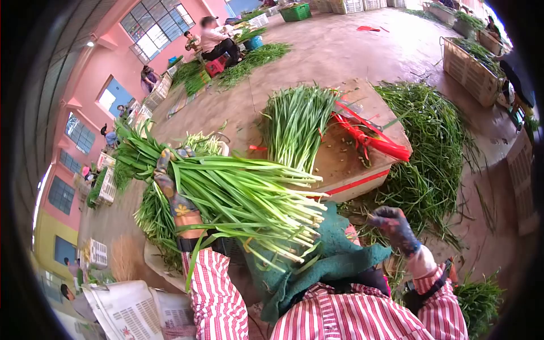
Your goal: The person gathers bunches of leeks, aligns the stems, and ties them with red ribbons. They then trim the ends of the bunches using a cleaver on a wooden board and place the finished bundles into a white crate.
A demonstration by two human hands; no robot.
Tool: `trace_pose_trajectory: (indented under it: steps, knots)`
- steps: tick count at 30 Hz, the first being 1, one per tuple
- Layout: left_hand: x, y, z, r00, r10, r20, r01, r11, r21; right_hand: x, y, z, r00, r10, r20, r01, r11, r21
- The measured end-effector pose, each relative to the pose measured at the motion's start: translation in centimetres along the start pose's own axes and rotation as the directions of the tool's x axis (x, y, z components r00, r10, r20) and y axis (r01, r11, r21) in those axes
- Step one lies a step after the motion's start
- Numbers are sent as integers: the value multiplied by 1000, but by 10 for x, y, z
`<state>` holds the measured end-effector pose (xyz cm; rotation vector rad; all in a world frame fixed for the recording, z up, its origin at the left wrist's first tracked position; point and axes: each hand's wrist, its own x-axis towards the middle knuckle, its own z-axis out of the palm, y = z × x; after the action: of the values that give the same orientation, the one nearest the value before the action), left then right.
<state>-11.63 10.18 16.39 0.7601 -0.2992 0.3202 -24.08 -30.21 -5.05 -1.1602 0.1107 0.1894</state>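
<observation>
One bunch of green stalks (243,184), left grip (168,182) wrapped round its leafy left part; long axis slants far left to near right; pale stem ends (309,218) nearer the right grip (398,229), apart, curled, contents cannot tell

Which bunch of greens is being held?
The long bunch in the left hand; another bunch lies beside red ribbons, and the loose heap spreads over the floor.
</observation>
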Motion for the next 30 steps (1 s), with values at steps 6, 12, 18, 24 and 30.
trace_pose_trajectory:
  steps: [6, 12, 18, 24, 30]
  knots:
    - [2, 1, 0, 1000, -26, -6, 26, 1000, 2, -3, -41, 27, 996, -23, 91, 52, 943, -330]
    - [-7, 0, 11, 1000, -12, -17, 12, 999, 34, 24, -41, 114, 967, -191, 169, 194, 981, -6]
    - [-11, -4, 7, 999, -40, 16, 40, 999, 26, 21, -23, 117, 977, -177, 122, 136, 948, 286]
    - [-3, 6, -4, 996, -77, 45, 80, 995, -67, 8, -2, 49, 999, -29, -42, 43, 933, 358]
    - [-5, 20, -4, 1000, 3, 13, -3, 1000, -1, -40, -49, -28, 1000, 27, 9, -25, 984, -177]
